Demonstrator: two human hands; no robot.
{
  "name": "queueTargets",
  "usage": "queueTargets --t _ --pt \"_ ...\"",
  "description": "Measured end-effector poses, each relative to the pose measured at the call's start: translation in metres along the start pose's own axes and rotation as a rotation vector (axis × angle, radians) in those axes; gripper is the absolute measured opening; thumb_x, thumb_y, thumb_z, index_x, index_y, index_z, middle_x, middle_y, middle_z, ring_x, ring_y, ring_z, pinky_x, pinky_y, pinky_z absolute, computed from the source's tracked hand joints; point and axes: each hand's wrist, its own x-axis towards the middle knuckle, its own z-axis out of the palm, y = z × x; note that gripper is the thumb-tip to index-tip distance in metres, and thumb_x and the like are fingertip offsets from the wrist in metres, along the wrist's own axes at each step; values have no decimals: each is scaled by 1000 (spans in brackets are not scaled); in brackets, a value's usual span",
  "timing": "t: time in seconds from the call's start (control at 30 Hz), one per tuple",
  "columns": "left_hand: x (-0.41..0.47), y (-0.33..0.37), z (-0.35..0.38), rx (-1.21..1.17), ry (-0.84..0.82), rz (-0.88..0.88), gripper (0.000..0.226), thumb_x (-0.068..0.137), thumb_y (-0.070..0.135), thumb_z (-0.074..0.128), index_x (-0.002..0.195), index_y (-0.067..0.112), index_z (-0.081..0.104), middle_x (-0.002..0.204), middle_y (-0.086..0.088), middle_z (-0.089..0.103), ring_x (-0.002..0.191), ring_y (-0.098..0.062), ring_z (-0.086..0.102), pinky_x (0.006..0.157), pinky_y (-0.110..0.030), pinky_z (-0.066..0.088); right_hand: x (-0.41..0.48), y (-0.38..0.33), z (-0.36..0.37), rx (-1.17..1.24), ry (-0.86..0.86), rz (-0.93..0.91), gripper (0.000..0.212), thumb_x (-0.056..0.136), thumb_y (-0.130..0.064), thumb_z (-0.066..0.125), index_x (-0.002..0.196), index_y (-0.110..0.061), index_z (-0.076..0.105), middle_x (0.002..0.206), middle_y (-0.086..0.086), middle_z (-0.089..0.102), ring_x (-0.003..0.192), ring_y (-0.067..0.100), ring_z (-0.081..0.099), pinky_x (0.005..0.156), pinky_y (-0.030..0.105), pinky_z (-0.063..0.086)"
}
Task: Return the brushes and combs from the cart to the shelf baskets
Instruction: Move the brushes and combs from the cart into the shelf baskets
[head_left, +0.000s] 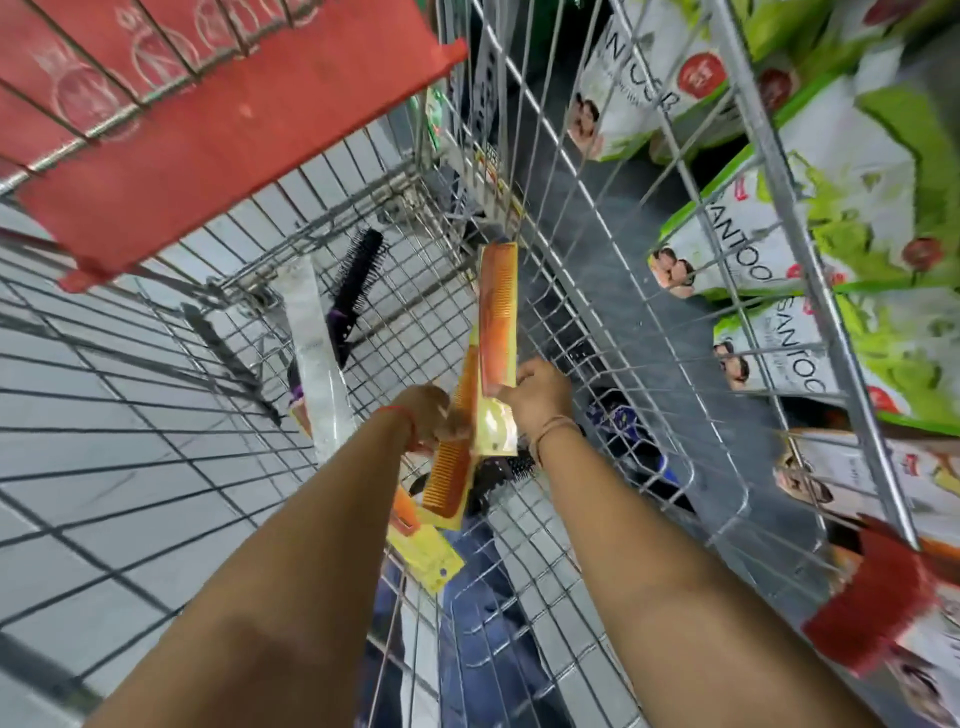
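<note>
Both my arms reach down into the wire cart (613, 332). My right hand (537, 397) grips an orange comb in a yellow pack (497, 317), held upright against the cart's right wall. My left hand (431, 415) holds a second orange comb in its pack (452, 467), tilted beside the first. A third orange comb pack (423, 551) lies under my left forearm. On the cart floor lie a black round brush (358, 275), a white packaged comb (314, 348) and a dark comb (228, 358). Another black brush (511, 467) shows below my right wrist.
The cart's red child-seat flap (218, 119) hangs over the upper left. Green and white boxes (841, 208) fill the shelf to the right, beyond the cart wall. A red corner bumper (872, 603) marks the cart's near right rim. Grey floor tiles show through the wire.
</note>
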Motion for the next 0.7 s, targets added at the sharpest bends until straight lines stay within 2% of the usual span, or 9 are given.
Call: queueTargets --t 0.13,0.2,0.3,0.4,0.47,0.53,0.57,0.63,0.7 --pt "-10 -1 -34 53 -110 -67 32 88 7 57 119 9 55 71 -3 47 61 -11 42 54 -23 46 -6 10 -25 -31 -89 -26 31 70 -3 74 64 -15 47 78 2 56 65 14 48 50 16 39" --pt "-20 3 -47 18 -128 -58 16 88 2 54 96 14 60 57 2 51 58 -10 39 56 -23 44 -16 13 -36 -58 -105 -50 40 70 -4 73 58 -20 39 68 -2 49 63 14 45 45 17 36" --pt "-37 11 -55 -254 -138 93 28 83 -7 57 69 17 59 44 11 67 60 -10 62 63 -25 48 -45 11 -44 13 -35 -159 15 77 -6 67 78 -11 54 77 2 56 75 17 51 50 21 38" --pt "-72 25 -55 -398 -289 246 48 91 -4 44 53 15 67 51 4 72 58 -7 71 69 -31 55 -90 4 -47 177 139 -275 19 87 -7 56 103 0 49 97 19 63 88 28 61 63 27 47" --pt "-105 44 -50 -386 -424 364 52 90 -8 39 50 11 67 55 -1 73 63 -13 72 74 -36 57 -124 -7 -57 320 318 -362 19 90 -7 52 104 4 45 99 25 62 93 35 60 70 30 46" --pt "-141 68 -41 -340 -505 481 49 86 -8 38 55 12 68 50 1 69 55 -11 70 72 -37 56 -156 -19 -73 490 536 -458 10 88 -2 53 90 -4 43 74 7 57 75 24 57 62 22 41" --pt "-169 87 -33 -295 -523 546 46 87 -9 36 61 13 67 47 2 67 48 -7 67 70 -36 54 -177 -24 -88 585 668 -506 18 87 2 54 90 -10 41 68 -4 51 69 11 55 60 16 40" --pt "-213 119 -15 -212 -576 660 24 78 -8 49 75 13 58 46 3 66 43 -6 64 59 -28 54 -205 -31 -118 716 855 -585 28 85 7 53 93 -16 39 71 -12 45 62 -11 50 62 6 38" --pt "-261 155 16 -103 -646 771 25 59 3 63 80 12 55 49 4 67 42 -5 63 49 -18 54 -238 -27 -157 807 1010 -655 31 86 6 51 91 -22 40 77 -10 46 67 -11 50 68 10 39"
